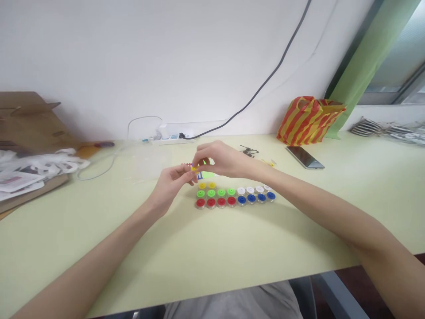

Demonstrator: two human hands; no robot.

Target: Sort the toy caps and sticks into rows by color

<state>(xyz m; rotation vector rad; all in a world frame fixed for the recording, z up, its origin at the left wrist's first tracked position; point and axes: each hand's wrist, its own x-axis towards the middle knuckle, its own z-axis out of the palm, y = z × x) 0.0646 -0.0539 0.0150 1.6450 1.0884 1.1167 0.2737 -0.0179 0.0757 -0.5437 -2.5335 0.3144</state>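
Observation:
Fingertips of both hands meet above the table around a small yellow plastic piece (195,169). My left hand (172,180) pinches it from the left and below. From above and the right, my right hand (217,158) has thumb and fingers closed on it; its exact shape is mostly hidden. Just below the hands stand rows of small round clear pieces with coloured centres, like little wheels: yellow (211,185), green (221,192), red (211,202), blue (251,198) and white (250,190). Behind the fingers, bright green (209,174) and blue parts show partly.
Thin dark parts (249,151) and small yellow bits (271,164) lie behind my right forearm. A phone (304,157) and a striped bag (307,120) are at the right. A power strip (172,139) sits by the wall. Cardboard (31,122) and white plastic bags (49,166) occupy the left.

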